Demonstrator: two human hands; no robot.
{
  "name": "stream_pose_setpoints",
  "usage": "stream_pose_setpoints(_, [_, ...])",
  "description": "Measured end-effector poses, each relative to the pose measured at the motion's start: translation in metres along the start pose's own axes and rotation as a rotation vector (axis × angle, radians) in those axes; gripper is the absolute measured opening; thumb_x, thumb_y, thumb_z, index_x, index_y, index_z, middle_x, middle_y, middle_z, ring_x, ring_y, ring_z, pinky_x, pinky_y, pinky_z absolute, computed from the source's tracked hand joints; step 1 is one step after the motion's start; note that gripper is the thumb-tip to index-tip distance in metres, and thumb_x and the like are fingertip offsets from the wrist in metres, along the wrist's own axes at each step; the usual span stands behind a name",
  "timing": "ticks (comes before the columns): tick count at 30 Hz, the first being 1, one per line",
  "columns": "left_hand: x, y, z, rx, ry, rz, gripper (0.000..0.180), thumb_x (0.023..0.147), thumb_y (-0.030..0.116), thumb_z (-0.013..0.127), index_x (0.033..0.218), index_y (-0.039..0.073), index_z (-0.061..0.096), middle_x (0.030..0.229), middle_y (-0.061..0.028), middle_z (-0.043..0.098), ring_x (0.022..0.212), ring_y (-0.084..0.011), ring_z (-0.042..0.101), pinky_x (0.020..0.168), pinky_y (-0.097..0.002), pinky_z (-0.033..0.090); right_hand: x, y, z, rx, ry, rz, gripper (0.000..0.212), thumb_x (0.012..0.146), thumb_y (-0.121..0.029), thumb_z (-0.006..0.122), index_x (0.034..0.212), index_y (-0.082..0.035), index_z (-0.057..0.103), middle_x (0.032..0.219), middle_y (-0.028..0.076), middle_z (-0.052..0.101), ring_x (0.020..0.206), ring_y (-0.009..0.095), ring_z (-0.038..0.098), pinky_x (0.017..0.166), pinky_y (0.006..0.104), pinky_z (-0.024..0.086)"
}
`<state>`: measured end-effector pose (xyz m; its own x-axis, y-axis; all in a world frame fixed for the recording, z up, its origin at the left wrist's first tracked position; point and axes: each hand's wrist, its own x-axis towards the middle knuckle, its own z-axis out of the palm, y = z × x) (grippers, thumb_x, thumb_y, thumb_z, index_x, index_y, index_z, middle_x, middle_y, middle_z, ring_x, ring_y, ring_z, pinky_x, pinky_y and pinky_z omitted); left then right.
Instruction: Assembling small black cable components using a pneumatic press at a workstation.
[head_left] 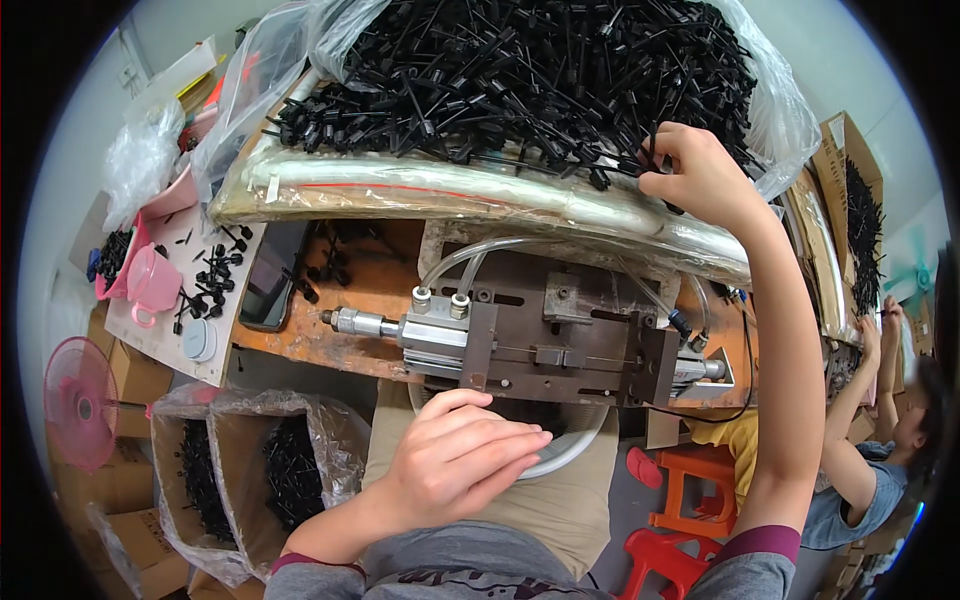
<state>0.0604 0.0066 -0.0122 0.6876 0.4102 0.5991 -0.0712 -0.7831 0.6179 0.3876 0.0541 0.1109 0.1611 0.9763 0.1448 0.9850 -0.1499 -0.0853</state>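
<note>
My right hand (695,175) is at the front right edge of a big heap of black plastic parts (540,75), thin rods with thicker ends. Its thumb and fingertips are pinched on one black plastic part (655,150), partly hidden by the fingers. Below, my left hand (465,452) hovers over my lap, just in front of a metal clamping fixture (540,350). Its fingers are stretched out side by side, and nothing shows in them; the thumb is hidden. The fixture has a pneumatic cylinder (435,335) with clear hoses (490,245). Under the left hand sits a round pale-rimmed container (580,445).
A plastic-wrapped ledge (450,190) fronts the heap. To the left are a phone (275,275), a pink cup (153,278), a white round tub (199,340) and a pink fan (82,404). Lined boxes (235,440) hold black parts. Another person (870,460) works at the right near red stools (665,560).
</note>
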Motion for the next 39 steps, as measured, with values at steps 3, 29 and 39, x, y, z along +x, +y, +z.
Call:
stream_pose_setpoints(3, [-0.002, 0.000, 0.002, -0.002, -0.001, -0.005, 0.020, 0.077, 0.008, 0.078, 0.097, 0.010, 0.075, 0.094, -0.0015, 0.074, 0.080, -0.0138, 0.067, 0.088, -0.0342, 0.048, -0.002, 0.002, 0.002, -0.011, 0.054, -0.033, 0.030, 0.075, -0.016, 0.067, 0.094, 0.007, 0.066, 0.084, 0.010, 0.054, 0.070, 0.022, 0.053, 0.066, 0.0345, 0.045])
stream_pose_setpoints(29, [-0.010, 0.001, 0.011, -0.034, -0.020, 0.005, 0.029, 0.077, 0.004, 0.073, 0.106, 0.004, 0.073, 0.104, -0.0074, 0.072, 0.085, -0.0194, 0.068, 0.080, -0.0330, 0.050, -0.020, 0.023, -0.019, 0.662, 0.464, 0.267, 0.033, 0.088, -0.035, 0.069, 0.096, -0.002, 0.071, 0.073, 0.004, 0.062, 0.062, 0.009, 0.056, 0.058, 0.0258, 0.045])
stream_pose_setpoints(39, [0.008, 0.011, 0.013, -0.193, 0.179, -0.087, 0.036, 0.076, -0.002, 0.076, 0.111, 0.000, 0.070, 0.108, -0.0137, 0.070, 0.088, -0.0243, 0.068, 0.075, -0.0321, 0.055, -0.140, -0.077, 0.035, 0.182, 0.644, -0.241, 0.030, 0.074, 0.005, 0.068, 0.103, -0.002, 0.071, 0.090, 0.013, 0.058, 0.077, 0.024, 0.062, 0.061, 0.0297, 0.052])
